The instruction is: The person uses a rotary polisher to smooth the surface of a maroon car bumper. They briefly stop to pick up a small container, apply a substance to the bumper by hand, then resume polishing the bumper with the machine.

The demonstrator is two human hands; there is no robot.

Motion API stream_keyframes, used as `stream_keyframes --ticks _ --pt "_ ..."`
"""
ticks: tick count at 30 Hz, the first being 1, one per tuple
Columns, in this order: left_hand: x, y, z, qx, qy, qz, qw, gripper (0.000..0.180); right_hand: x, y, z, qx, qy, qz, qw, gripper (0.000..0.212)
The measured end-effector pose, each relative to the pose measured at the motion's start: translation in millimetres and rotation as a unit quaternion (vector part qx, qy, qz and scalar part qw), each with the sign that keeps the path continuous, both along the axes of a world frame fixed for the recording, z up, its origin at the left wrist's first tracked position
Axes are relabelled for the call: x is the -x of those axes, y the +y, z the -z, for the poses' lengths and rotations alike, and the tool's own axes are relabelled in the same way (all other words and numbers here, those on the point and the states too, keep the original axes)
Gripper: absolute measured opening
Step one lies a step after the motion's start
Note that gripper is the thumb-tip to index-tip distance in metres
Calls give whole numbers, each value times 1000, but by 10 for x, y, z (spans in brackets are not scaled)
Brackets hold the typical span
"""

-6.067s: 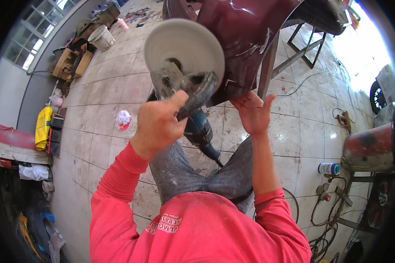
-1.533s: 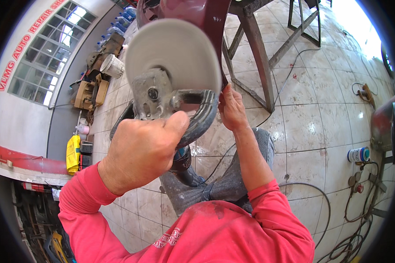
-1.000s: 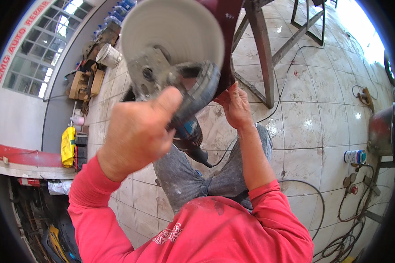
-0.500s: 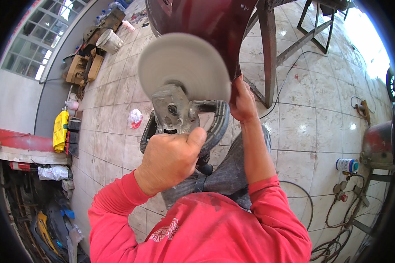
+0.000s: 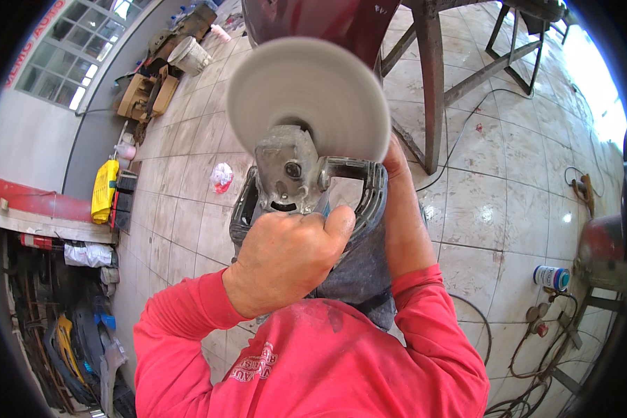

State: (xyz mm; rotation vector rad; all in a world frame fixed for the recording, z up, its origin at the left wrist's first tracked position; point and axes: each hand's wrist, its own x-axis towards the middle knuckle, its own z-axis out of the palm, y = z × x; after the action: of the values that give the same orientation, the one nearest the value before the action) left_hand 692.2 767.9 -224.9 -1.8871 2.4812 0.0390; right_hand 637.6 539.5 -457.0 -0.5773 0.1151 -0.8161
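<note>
My left hand point(image 5: 289, 254) is closed around the body of a dusty electric polisher point(image 5: 283, 155). The polisher has a black D-shaped handle, and its large off-white round pad point(image 5: 306, 80) looks smeared, as if spinning. Beyond the pad is a glossy dark red curved body panel point(image 5: 320, 19), partly hidden by it; whether they touch I cannot tell. My right hand point(image 5: 396, 161) is just right of the pad, below the panel's right edge. Its fingers are hidden behind the pad.
A dark stand point(image 5: 432, 90) with angled legs rises right of the panel. A black cable point(image 5: 460, 132) crosses the tiled floor. A white bucket point(image 5: 189, 56) and cardboard box point(image 5: 138, 96) lie at far left. A blue-and-white can point(image 5: 550, 277) and hoses are at right.
The polisher and my left hand have shifted slightly right and closer to the right arm. The pad now covers the right hand's fingers, which earlier showed at the panel's edge.
</note>
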Motion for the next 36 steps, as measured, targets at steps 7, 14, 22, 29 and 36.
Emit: stream_keyframes --ticks 7,14,22,29,36 --pt "-9 -96 43 11 -21 -32 999 25 139 -38 40 70 -113 -68 989 52" --pt "-205 -129 103 0 -16 -71 997 31 145 -92 7 104 -115 -73 985 50" --pt "33 -87 8 0 -8 16 1000 19 253 91 -117 107 151 55 981 48" --pt "-256 -196 130 31 -15 -64 997 18 192 -97 76 109 -91 -49 989 50" --pt "-277 -55 128 10 25 -23 999 34 201 -26 155 92 -78 -45 992 55"
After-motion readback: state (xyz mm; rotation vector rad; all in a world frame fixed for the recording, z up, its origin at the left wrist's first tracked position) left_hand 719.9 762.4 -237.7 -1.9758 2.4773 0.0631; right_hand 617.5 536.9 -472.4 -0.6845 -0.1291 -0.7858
